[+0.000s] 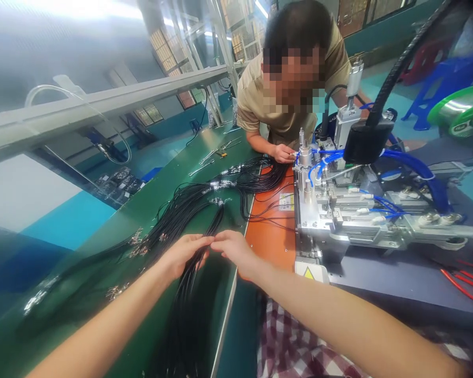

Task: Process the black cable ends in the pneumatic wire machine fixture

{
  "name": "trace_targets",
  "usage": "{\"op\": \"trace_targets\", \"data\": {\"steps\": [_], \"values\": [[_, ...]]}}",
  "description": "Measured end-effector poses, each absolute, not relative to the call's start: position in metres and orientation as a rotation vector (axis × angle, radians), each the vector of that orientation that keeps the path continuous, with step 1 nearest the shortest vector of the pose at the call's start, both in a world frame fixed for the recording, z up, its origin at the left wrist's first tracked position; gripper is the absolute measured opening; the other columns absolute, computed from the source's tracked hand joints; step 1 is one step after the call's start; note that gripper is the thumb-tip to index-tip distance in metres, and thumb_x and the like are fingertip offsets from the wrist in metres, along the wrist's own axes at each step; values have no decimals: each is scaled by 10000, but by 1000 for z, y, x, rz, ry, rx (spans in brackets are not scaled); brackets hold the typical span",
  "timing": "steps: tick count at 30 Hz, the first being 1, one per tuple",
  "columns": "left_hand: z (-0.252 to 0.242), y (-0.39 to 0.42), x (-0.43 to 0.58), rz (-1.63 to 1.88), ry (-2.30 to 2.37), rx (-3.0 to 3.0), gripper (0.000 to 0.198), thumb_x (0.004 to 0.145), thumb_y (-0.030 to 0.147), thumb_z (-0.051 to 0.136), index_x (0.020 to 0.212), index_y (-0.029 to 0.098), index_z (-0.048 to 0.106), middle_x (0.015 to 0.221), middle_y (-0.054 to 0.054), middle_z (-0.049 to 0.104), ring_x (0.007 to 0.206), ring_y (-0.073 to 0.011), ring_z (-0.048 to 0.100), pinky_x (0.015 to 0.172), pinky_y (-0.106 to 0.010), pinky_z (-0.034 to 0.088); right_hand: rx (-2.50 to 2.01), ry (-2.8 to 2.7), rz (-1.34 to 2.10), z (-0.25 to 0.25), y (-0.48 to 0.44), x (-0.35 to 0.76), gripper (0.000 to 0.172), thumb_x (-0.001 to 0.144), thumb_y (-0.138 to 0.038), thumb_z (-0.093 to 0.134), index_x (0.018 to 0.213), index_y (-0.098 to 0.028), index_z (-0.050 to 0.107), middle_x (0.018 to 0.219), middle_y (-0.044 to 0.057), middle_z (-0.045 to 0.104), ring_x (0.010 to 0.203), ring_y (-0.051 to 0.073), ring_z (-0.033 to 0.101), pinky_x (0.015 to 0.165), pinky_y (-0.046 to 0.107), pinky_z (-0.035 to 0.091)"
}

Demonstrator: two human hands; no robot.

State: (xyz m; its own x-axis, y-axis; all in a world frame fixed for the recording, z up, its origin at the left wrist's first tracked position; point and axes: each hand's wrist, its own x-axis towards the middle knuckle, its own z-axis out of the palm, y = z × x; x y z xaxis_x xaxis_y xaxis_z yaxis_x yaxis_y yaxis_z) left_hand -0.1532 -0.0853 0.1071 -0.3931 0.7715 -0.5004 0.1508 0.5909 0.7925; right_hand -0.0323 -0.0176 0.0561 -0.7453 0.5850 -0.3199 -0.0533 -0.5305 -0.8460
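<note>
A bundle of thin black cables [187,283] runs down the green table toward me. My left hand [187,254] is closed around it, with the cables passing between thumb and fingers. Fingertip to fingertip with it, my right hand [234,247] is pinched shut over the right side of the bundle; what lies between its fingers is hidden. More black cables [181,207] spread beyond my hands, some tied with shiny clear wraps [223,185]. Bare coppery ends [137,244] show at the left.
A machine [319,205] with metal cylinders and blue tubes stands at the right beside an orange plate [270,236]. Across from me a person's hand [283,153] touches it. Metal tools [208,157] lie on the green table [157,191]. A green spool [463,113] sits far right.
</note>
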Motion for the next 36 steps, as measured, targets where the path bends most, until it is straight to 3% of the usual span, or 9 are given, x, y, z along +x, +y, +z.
{"op": "trace_targets", "data": {"steps": [5, 11, 15, 19, 24, 28, 30, 32, 36], "values": [[111, -87, -154, 722, 1972, 848, 368, 616, 494, 677, 679, 152, 559, 664, -88, 670, 593, -189, 642, 548, -291, 478, -904, -914, 2385, 57, -15, -38, 85, 794, -177, 537, 712, -181, 516, 743, -4, 600, 808, 120, 626, 670, 220, 443], [139, -86, -175, 492, 2360, 1105, 325, 726, 500, 534, 626, 205, 441, 514, 2, 511, 446, -154, 520, 483, -280, 384, -730, -681, 2549, 56, 7, -1, 258, 940, -250, 392, 700, -186, 460, 594, -36, 512, 540, 67, 548, 632, 205, 497], [158, -70, -191, 224, 2729, 1345, 253, 773, 441, 547, 743, 194, 498, 628, -56, 564, 733, -284, 620, 609, -312, 411, -652, -749, 2723, 63, -9, 45, 216, 937, -241, 434, 782, -151, 554, 581, -20, 547, 507, 102, 571, 557, 247, 498], [124, -58, -185, -89, 2885, 1502, 312, 870, 427, 443, 966, 145, 533, 860, -159, 638, 915, -370, 617, 732, -396, 440, -643, -897, 2701, 71, -18, 102, 97, 880, -226, 514, 898, -167, 589, 658, -16, 595, 562, 109, 618, 519, 210, 468], [49, -62, -156, -316, 2724, 1714, 363, 915, 412, 368, 967, 119, 576, 1012, -198, 623, 940, -338, 629, 752, -402, 483, -859, -1168, 2627, 58, -28, 168, 145, 855, -300, 547, 925, -172, 552, 665, -13, 613, 511, 105, 616, 489, 208, 437], [56, -72, -118, -306, 2652, 1879, 466, 914, 423, 363, 1095, 36, 548, 1102, -279, 577, 1077, -423, 550, 844, -554, 442, -908, -1299, 2590, 44, -47, 184, 283, 860, -367, 544, 1054, -164, 506, 662, -37, 583, 471, 77, 581, 488, 195, 405], [75, -78, -86, -214, 2418, 2112, 404, 917, 380, 392, 1222, 141, 503, 1261, -184, 547, 1206, -322, 491, 968, -470, 413, -910, -1352, 2602, 42, -53, 181, 346, 845, -391, 548, 1087, -148, 500, 641, -36, 574, 452, 66, 544, 470, 187, 377], [90, -82, -53, 12, 1707, 2393, 440, 889, 378, 479, 1283, 185, 465, 1251, -142, 578, 1193, -278, 504, 1029, -449, 376, -894, -1395, 2611, 41, -52, 180, 407, 824, -422, 572, 1105, -135, 502, 630, -29, 579, 441, 63, 525, 454, 185, 350], [92, -84, -21, 203, 1472, 2213, 260, 963, 289, 371, 1017, 189, 606, 829, -53, 668, 755, -169, 607, 719, -277, 466, -916, -1349, 2457, 37, -34, 203, 482, 859, -546, 521, 1120, -141, 523, 685, 12, 630, 495, 104, 605, 482, 205, 368]]}}
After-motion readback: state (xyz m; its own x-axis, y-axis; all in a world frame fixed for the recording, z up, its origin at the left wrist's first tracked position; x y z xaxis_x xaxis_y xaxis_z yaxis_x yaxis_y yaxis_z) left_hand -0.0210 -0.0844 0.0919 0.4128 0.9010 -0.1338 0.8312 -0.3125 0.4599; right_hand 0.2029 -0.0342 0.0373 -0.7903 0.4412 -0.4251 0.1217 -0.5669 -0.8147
